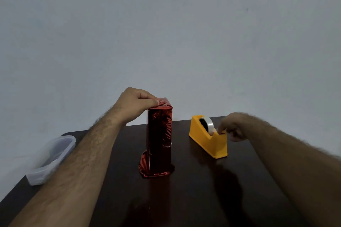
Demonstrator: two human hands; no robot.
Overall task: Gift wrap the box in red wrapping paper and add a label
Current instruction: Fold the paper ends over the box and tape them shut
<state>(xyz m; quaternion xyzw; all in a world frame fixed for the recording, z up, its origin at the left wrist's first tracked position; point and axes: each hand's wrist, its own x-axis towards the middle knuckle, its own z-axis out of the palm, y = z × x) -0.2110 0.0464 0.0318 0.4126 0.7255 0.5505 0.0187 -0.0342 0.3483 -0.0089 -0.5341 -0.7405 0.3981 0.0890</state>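
Left hand (135, 104) pins folded paper atop box (159, 140), centre frame; right hand (233, 129) pinches tape at dispenser (208, 138). Risk: fold springs open if pressure slackens.

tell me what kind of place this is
Probably a plain room at home or in a small office, set up as a gift-wrapping spot: a dark wooden table against a bare grey wall, a yellow tape dispenser and a clear plastic container.

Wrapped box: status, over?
Left hand holds top fold down on upright red-wrapped box. Right hand pinching at tape dispenser cutter. Bottom paper flared, unfolded. Nothing in the way.
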